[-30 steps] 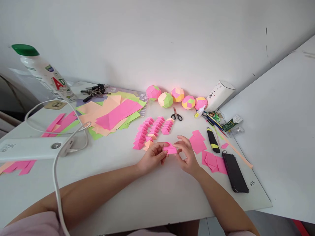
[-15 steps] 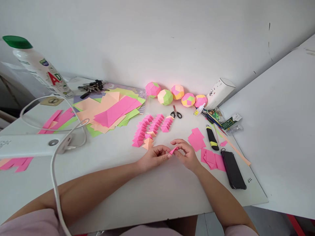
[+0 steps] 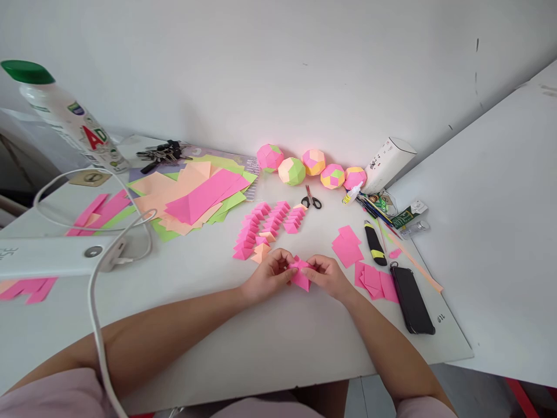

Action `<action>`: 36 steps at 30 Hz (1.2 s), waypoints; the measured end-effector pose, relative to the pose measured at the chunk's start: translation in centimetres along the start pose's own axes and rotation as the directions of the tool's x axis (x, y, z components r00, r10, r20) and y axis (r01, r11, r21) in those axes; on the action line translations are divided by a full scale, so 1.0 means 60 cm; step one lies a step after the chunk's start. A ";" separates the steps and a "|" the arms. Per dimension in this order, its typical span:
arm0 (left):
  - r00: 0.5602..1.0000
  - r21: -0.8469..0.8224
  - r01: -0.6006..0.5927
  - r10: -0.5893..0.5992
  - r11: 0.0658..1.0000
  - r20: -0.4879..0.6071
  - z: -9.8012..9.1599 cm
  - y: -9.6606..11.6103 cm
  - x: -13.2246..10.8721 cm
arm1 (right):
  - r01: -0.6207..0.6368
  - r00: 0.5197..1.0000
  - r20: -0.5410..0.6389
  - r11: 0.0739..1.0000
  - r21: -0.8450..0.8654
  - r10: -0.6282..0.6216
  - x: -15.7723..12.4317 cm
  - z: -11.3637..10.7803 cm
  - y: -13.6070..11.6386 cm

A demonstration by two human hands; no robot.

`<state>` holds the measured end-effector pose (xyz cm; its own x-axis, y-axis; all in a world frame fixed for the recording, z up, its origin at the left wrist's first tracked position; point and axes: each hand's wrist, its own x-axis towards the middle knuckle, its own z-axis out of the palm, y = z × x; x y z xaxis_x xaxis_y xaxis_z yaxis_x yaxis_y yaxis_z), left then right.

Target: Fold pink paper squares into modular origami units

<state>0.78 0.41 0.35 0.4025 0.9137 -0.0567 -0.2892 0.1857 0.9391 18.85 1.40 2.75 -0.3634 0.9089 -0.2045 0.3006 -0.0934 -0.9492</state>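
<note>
A small pink piece of paper [image 3: 301, 281], opened out with creases in it, is held between my two hands above the table. My left hand [image 3: 270, 277] pinches its left side between thumb and fingers. On the opposite side, my right hand [image 3: 327, 277] grips it the same way. Just beyond my hands stand rows of pink folded paper units [image 3: 249, 232], with a few peach ones [image 3: 261, 253] among them. To the right lie flat pink paper squares [image 3: 347, 246] and a second batch of pink squares [image 3: 373, 281].
Paper balls [image 3: 291, 172] line the wall behind scissors [image 3: 311, 198]. Right are a box cutter [image 3: 375, 244], a black phone [image 3: 412, 299] and pens [image 3: 376, 210]. Left are coloured sheets [image 3: 204, 197], keys [image 3: 163, 154], a bottle [image 3: 72, 119], a power bank [image 3: 56, 255] and its white cable [image 3: 96, 325].
The pink paper was folded into a narrow strip between my fingertips; now it is spread wider and faces me. Both hands have turned slightly around it.
</note>
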 end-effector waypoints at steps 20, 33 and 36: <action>0.994 0.282 -0.096 0.077 0.955 0.077 -0.011 -0.004 0.000 | 0.160 0.986 -0.062 0.987 0.025 -0.158 0.004 0.000 -0.002; 0.996 0.396 -0.078 0.059 0.915 0.060 -0.007 0.005 -0.003 | 0.119 0.986 -0.128 0.985 0.123 -0.103 0.005 0.002 0.007; 0.995 0.429 -0.097 0.075 0.898 0.069 -0.008 0.006 -0.003 | 0.119 0.987 -0.127 0.982 0.149 -0.101 0.004 0.004 0.003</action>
<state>0.19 0.46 0.53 0.4384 0.8980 0.0373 0.0737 -0.0773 0.9943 18.61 1.52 2.45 -0.2771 0.9578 -0.0759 0.1202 -0.0438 -0.9918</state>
